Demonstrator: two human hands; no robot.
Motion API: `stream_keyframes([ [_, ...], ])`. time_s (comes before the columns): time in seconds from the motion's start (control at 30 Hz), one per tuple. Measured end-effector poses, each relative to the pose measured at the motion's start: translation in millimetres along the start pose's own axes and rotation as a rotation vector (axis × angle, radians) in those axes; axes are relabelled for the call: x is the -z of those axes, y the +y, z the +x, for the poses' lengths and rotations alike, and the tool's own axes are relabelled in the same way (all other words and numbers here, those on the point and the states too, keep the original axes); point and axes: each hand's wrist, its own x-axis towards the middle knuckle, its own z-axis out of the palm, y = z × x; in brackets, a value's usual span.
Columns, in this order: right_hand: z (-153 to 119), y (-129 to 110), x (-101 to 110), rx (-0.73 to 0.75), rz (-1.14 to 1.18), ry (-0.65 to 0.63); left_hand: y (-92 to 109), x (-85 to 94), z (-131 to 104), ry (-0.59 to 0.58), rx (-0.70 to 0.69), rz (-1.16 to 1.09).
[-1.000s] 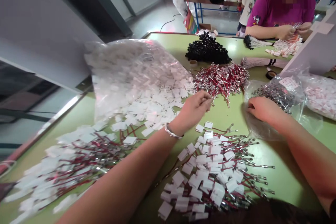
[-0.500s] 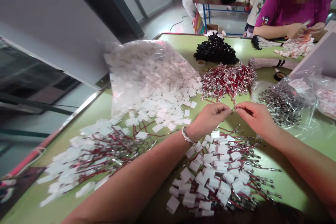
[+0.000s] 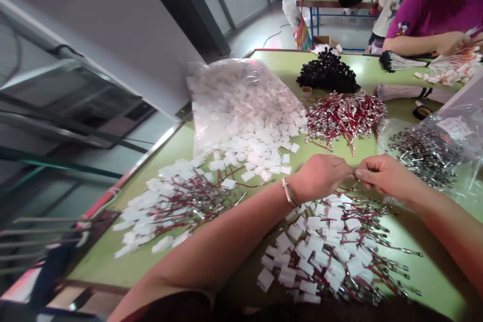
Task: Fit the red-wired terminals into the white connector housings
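My left hand point(image 3: 327, 175) is closed in a pinch, its fingertips almost meeting those of my right hand point(image 3: 381, 173), also pinched. Something tiny is between the fingertips, too small to name. Just beyond them is a heap of red wires with shiny metal ends point(image 3: 345, 115). Below the hands, a pile of red wires with white square tabs point(image 3: 317, 251) spreads over the green table point(image 3: 433, 282). A second such pile point(image 3: 177, 201) lies to the left of my left forearm. Small dark metal parts point(image 3: 422, 153) sit in a clear bag right of my right hand.
A clear bag point(image 3: 226, 95) spills white square pieces at left. Behind the wires are a black heap point(image 3: 328, 73), a tape roll point(image 3: 421, 112) and a bundle of pale wires point(image 3: 415, 92). Across the table, a person in a purple shirt point(image 3: 418, 15) handles white wires.
The view has swung left, so the scene sits further right. Both hands have drawn slightly nearer to me, away from the red wire heap; my left hand has turned with its back up.
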Motion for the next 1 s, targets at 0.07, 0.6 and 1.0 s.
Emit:
stream_keyframes([
  [0.07,1,1,1,0.039,-0.012,0.042,-1,4.6,2,0.001,0.047,-0.011],
  [0.6,16,2,-5,0.403,-0.705,0.222,-17,12.4,3,0.163,0.436,-0.463],
  [1.0,17,15,8,0.283,-0.479,0.286,-70,8.9,-25,-0.128,0.590,0.046],
])
